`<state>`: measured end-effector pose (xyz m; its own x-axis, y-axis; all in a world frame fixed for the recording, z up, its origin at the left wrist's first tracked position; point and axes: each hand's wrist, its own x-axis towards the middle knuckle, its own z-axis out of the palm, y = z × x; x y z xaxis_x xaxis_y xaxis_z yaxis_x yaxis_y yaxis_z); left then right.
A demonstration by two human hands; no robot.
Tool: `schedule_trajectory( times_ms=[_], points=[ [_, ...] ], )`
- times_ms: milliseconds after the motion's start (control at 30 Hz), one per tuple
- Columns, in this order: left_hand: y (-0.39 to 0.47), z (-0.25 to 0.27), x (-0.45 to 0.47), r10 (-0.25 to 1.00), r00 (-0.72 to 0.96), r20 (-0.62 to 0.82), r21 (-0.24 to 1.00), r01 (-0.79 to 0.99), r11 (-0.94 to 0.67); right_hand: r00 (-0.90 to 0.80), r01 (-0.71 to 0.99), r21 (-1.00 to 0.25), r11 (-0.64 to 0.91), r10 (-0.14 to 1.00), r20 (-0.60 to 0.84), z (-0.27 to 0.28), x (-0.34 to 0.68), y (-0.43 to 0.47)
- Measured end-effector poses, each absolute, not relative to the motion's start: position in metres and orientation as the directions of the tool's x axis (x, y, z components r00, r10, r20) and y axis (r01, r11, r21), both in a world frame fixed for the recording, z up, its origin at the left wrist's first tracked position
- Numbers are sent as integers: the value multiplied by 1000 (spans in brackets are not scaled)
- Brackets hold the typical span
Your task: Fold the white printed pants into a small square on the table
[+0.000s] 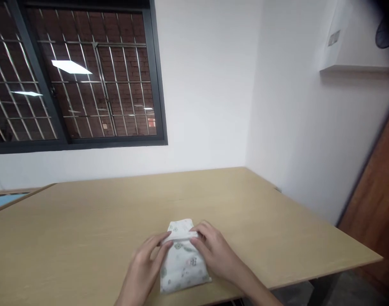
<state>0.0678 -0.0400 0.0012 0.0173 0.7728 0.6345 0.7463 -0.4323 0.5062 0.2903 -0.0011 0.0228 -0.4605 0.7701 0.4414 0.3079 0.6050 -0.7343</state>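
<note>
At the far left, past the table's edge, a strip of blue surface [3, 200] shows, and above it a barred window [73, 72] reflecting ceiling lights. On the pale wooden table [277, 221], near its front edge, lies a small white cloth [183, 263] with a faint printed pattern, already folded into a compact packet, so I'd judge the folding is nearly done and only a last tuck or press of the top flap remains. The left hand [143, 265] rests against the packet's left side, fingers held together and laid flat along the fold, not gripping. The right hand [213, 250] lies over the upper right corner, fingers slightly spread and pressing the flap down. No container stands anywhere on the table. At right, a brown door [376, 191] and a white wall shelf [356, 68].
</note>
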Motion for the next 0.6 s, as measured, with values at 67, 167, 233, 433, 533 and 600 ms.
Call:
schedule_trajectory(
  times_ms=[67, 167, 233, 433, 533, 600],
  points=[
    [-8, 0, 64, 897, -27, 442, 634, 717, -291, -407, 363, -745, 560, 814, 413, 15, 280, 31],
    [39, -5, 62, 955, -14, 295, 690, 694, -203, -376, 421, -754, 504, 853, 361, -6, 265, 80],
    [61, -11, 63, 960, 9, 280, 658, 727, -199, -380, 484, -723, 492, 863, 332, -24, 258, 106],
    [45, -56, 93, 812, 8, 584, 370, 888, -275, -452, 588, -609, 533, 840, 299, -75, 255, 139],
    [7, -107, 118, 562, 160, 812, 5, 960, -281, -471, 615, -564, 551, 831, 297, -88, 259, 143],
    [-12, -142, 132, 463, 164, 871, -107, 983, -147, -469, 636, -541, 550, 833, 295, -90, 261, 147]
  ],
)
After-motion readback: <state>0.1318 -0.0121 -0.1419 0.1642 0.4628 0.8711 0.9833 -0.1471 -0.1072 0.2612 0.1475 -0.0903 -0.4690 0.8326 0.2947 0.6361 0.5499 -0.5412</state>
